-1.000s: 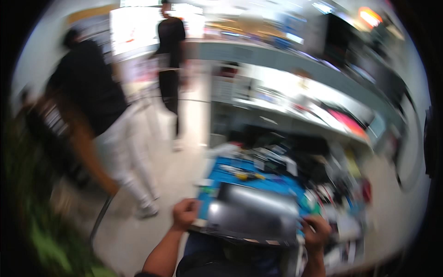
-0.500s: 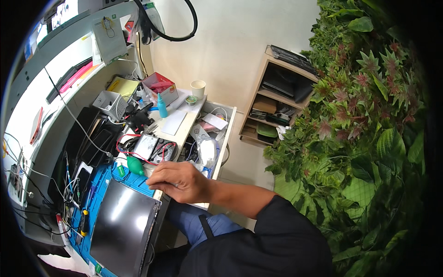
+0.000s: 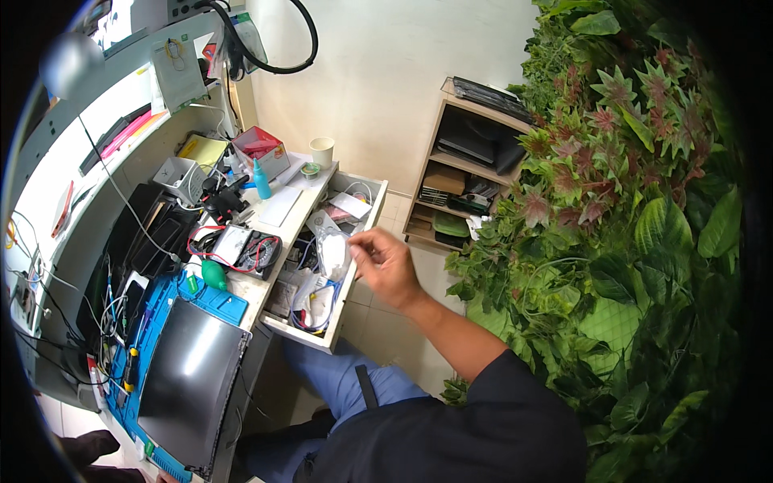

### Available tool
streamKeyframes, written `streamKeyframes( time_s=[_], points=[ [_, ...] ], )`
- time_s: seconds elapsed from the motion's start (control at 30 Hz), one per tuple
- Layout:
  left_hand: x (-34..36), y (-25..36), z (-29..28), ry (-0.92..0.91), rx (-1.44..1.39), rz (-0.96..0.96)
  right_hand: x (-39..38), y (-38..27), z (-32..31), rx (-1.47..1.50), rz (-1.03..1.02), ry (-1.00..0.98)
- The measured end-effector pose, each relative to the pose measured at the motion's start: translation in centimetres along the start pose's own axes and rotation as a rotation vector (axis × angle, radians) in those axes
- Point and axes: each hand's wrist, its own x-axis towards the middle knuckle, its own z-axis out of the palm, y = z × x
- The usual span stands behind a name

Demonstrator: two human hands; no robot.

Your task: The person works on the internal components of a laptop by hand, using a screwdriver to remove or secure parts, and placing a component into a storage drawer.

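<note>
My right hand (image 3: 377, 262) is at the outer rim of an open drawer (image 3: 341, 320) full of cables, bags and small parts. Its fingers are curled; I cannot make out what, if anything, they hold. A black screen panel (image 3: 193, 378) lies on a blue mat (image 3: 217, 299), with a yellow-handled tool (image 3: 131, 370) beside it. Low at the bottom edge, by the panel's lower corner, a sliver of what looks like my left hand (image 3: 165, 476) shows, its fingers hidden.
The cluttered desk (image 3: 278, 233) holds a green blower (image 3: 213, 275), blue bottle (image 3: 262, 179) and paper cup (image 3: 321, 153). Behind are a wooden shelf unit (image 3: 465, 161) and hanging black hose (image 3: 270, 60). Leafy plants (image 3: 636, 282) line the right side.
My view has swung right. The screen panel, earlier between both hands, lies on the mat. My right hand has moved from above the desk edge to the drawer's rim.
</note>
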Motion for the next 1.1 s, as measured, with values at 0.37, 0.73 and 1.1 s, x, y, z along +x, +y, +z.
streamKeyframes(
  time_s=[0.37, 0.73, 1.1],
  points=[
    [-2.4, -5.4, 1.9, -0.08, 0.052, -0.192, 5.0, 5.4, -16.1, 0.262, 0.218, 0.444],
    [-3.0, -5.7, 0.4, -0.081, 0.134, -0.374, 28.2, 15.6, -35.0, 0.636, 0.044, 0.81],
    [-2.1, -5.4, 2.3, 0.026, 0.134, -0.218, 43.6, 20.2, -47.1, 0.914, 0.269, 0.957]
  ],
)
